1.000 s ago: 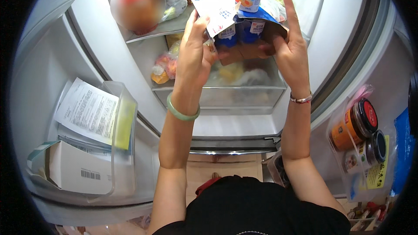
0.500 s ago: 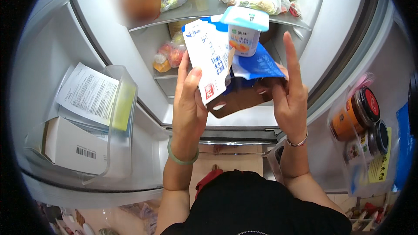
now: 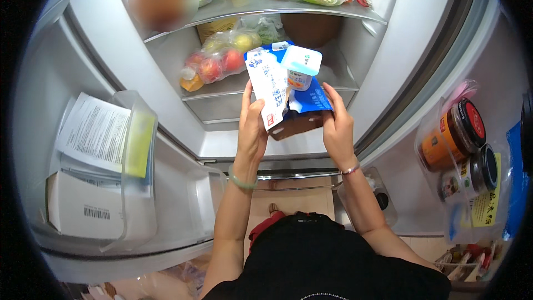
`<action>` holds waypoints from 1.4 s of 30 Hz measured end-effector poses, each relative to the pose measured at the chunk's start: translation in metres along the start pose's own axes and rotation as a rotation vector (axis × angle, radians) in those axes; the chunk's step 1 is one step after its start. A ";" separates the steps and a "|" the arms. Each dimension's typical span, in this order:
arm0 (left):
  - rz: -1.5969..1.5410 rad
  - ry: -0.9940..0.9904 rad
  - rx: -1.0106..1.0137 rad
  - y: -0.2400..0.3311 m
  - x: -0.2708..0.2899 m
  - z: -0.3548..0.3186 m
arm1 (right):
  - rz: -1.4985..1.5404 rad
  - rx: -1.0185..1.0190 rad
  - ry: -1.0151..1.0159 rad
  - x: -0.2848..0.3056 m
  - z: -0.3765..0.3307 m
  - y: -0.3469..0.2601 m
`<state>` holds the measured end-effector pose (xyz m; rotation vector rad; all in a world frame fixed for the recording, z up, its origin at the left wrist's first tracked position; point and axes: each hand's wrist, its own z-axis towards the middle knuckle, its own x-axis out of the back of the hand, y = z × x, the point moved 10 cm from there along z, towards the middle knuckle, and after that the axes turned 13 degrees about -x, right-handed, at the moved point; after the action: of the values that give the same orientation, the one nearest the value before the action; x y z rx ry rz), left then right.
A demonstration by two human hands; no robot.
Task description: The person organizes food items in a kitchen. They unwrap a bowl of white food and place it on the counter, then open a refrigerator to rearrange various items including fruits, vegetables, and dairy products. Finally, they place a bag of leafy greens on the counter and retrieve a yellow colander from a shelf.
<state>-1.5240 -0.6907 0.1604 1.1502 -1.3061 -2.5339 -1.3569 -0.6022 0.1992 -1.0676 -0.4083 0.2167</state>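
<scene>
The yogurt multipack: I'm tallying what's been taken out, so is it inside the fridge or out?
Out. Both hands, left hand and right hand, hold the yogurt multipack in front of the fridge shelves.

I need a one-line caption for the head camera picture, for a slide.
Both hands, left hand and right hand, hold a blue yogurt multipack before an open fridge's shelf.
</scene>
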 end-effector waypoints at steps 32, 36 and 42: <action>0.570 -0.126 0.083 -0.154 0.018 0.128 | 0.075 -0.343 0.144 0.026 0.158 0.180; 0.544 -0.075 -0.006 -0.151 0.015 0.125 | 0.002 -0.368 0.094 0.030 0.165 0.187; 0.398 0.050 0.112 -0.144 0.001 0.110 | 0.234 -0.340 0.268 0.055 0.153 0.177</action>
<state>-1.5581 -0.5252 0.0952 0.8575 -1.5057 -2.1593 -1.3675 -0.3757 0.1186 -1.4606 -0.0766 0.2121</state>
